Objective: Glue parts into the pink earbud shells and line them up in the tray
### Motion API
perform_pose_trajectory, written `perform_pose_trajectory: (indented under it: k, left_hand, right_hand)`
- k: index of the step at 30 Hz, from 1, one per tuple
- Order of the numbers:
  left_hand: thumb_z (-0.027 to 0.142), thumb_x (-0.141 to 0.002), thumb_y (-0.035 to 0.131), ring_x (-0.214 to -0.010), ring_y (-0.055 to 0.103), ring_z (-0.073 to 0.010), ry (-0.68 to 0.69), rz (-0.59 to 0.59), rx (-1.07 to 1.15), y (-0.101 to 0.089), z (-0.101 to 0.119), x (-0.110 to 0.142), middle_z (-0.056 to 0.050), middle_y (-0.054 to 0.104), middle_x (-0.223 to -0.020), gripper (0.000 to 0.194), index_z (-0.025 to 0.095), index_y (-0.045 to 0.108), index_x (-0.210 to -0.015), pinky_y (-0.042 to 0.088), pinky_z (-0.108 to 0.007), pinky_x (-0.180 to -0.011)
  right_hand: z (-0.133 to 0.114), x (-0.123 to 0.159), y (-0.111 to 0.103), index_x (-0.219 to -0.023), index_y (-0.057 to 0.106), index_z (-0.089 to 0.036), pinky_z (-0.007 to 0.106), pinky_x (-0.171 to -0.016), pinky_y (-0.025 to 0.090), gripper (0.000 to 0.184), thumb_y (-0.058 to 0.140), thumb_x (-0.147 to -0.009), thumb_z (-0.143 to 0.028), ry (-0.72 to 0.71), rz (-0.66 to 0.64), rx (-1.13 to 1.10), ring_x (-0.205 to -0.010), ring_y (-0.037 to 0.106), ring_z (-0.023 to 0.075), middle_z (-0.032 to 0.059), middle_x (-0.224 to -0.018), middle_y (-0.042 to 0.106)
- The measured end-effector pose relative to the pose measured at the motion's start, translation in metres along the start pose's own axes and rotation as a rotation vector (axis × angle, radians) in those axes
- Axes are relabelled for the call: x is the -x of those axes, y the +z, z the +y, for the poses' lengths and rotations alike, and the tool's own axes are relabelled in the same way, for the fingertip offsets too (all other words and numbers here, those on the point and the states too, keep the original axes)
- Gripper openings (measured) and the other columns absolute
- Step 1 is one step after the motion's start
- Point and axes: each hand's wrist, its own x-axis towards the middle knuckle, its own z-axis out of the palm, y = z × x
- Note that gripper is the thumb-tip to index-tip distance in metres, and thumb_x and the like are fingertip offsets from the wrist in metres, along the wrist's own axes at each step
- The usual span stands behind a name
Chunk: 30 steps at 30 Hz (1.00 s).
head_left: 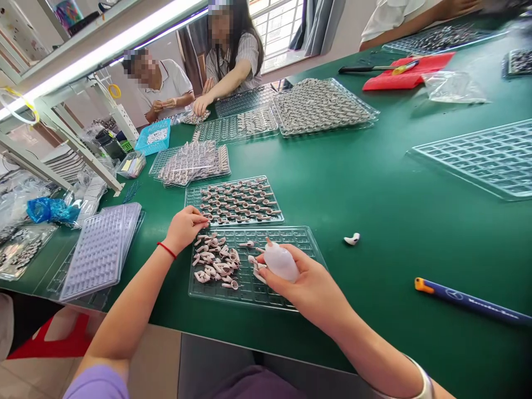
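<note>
My right hand (310, 280) is wrapped round a white squeeze bottle (283, 262), its narrow pinkish tip pointing up and away. Pale earbud housings lie by its fingers. Below the bottle is a clear compartment tray (257, 293) with a loose heap of pale earbud housings (218, 260) on its left side. My left hand (185, 228) is closed in a pinch at the near left corner of a second clear tray (193, 197), where similar housings stand in rows. Whatever is between its fingertips is too small to make out.
A single white piece (352, 239) and a blue pen-like tool (469, 302) lie on the green table to the right. Stacked trays (102, 249) stand at left. Farther back are filled trays (324, 105), a red sheet (407, 72) and co-workers.
</note>
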Motion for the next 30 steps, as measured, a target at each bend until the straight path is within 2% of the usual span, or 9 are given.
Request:
perform_pose_trajectory:
  k: [4,6,7,10,14,18,24,27,30]
  left_hand:
    - [0.019,-0.082,0.072,-0.076,0.067,-0.0173,-0.007,0.061,0.073,-0.005,0.041,0.029,-0.006,0.071,-0.084,0.007,0.018,0.078,-0.085,0.056,-0.029,-0.073]
    - [0.029,-0.082,0.074,-0.069,0.068,-0.0149,0.013,0.009,0.166,-0.002,0.068,0.054,-0.004,0.071,-0.079,0.015,0.018,0.075,-0.092,0.057,-0.024,-0.065]
    - [0.032,-0.08,0.077,-0.069,0.068,-0.0149,0.031,-0.05,0.301,0.001,0.08,0.066,-0.004,0.071,-0.08,0.023,0.017,0.073,-0.097,0.058,-0.023,-0.063]
    - [0.032,-0.083,0.073,-0.076,0.069,-0.0152,0.191,-0.054,0.411,0.01,0.103,0.094,-0.006,0.07,-0.094,0.017,0.02,0.074,-0.096,0.06,-0.026,-0.071]
    - [0.026,-0.093,0.061,-0.084,0.072,-0.0159,0.333,-0.004,0.352,0.016,0.103,0.102,-0.009,0.07,-0.101,0.015,0.021,0.074,-0.091,0.059,-0.027,-0.08]
    - [0.025,-0.092,0.058,-0.094,0.072,-0.0186,0.303,-0.102,0.342,0.017,0.097,0.101,-0.009,0.075,-0.104,0.012,0.02,0.069,-0.092,0.058,-0.027,-0.084]
    - [0.017,-0.087,0.056,-0.094,0.073,-0.0197,0.239,-0.224,0.231,0.021,0.096,0.108,-0.008,0.076,-0.106,0.007,0.021,0.061,-0.083,0.056,-0.028,-0.081]
    - [0.016,-0.087,0.055,-0.097,0.072,-0.0207,0.309,-0.169,0.171,0.019,0.095,0.111,-0.01,0.076,-0.104,0.008,0.02,0.062,-0.084,0.056,-0.029,-0.084]
    - [0.018,-0.09,0.056,-0.089,0.071,-0.0194,0.337,-0.062,0.14,0.014,0.097,0.115,-0.009,0.076,-0.098,0.009,0.019,0.065,-0.087,0.056,-0.029,-0.081]
  right_hand:
    - [-0.003,0.001,0.0,-0.09,0.064,-0.019,0.029,-0.061,0.054,0.037,0.07,-0.074,-0.052,0.034,0.003,-0.135,-0.068,0.065,0.0173,0.006,-0.084,0.072]
    - [-0.006,0.003,0.001,-0.089,0.065,-0.018,0.03,-0.063,0.055,0.039,0.072,-0.072,-0.053,0.049,-0.004,-0.197,-0.069,0.065,0.0182,0.0068,-0.083,0.072]
    - [-0.008,0.005,0.002,-0.088,0.065,-0.018,0.03,-0.063,0.055,0.04,0.073,-0.071,-0.053,0.058,-0.014,-0.226,-0.069,0.066,0.0185,0.0071,-0.083,0.072]
    - [-0.011,0.011,0.005,-0.089,0.064,-0.018,0.031,-0.064,0.056,0.044,0.074,-0.069,-0.056,0.086,-0.055,-0.297,-0.071,0.066,0.0192,0.0078,-0.085,0.072]
    - [-0.01,0.015,0.005,-0.089,0.063,-0.018,0.032,-0.066,0.056,0.048,0.072,-0.069,-0.062,0.115,-0.059,-0.316,-0.071,0.066,0.0197,0.0076,-0.084,0.072]
    - [-0.007,0.015,0.0,-0.087,0.063,-0.019,0.031,-0.064,0.055,0.044,0.07,-0.07,-0.059,0.115,-0.048,-0.246,-0.071,0.066,0.0197,0.0067,-0.082,0.071]
    - [-0.003,0.018,-0.008,-0.093,0.063,-0.021,0.029,-0.059,0.053,0.033,0.067,-0.07,-0.044,0.083,-0.04,-0.057,-0.065,0.065,0.0181,0.0033,-0.079,0.072]
    - [-0.001,0.02,-0.012,-0.095,0.064,-0.022,0.028,-0.057,0.052,0.031,0.065,-0.069,-0.039,0.066,-0.044,0.032,-0.065,0.066,0.019,0.0023,-0.079,0.073]
    - [0.0,0.02,-0.019,-0.091,0.064,-0.024,0.028,-0.055,0.051,0.027,0.065,-0.069,-0.039,0.045,-0.023,0.11,-0.06,0.064,0.0187,0.0016,-0.076,0.072]
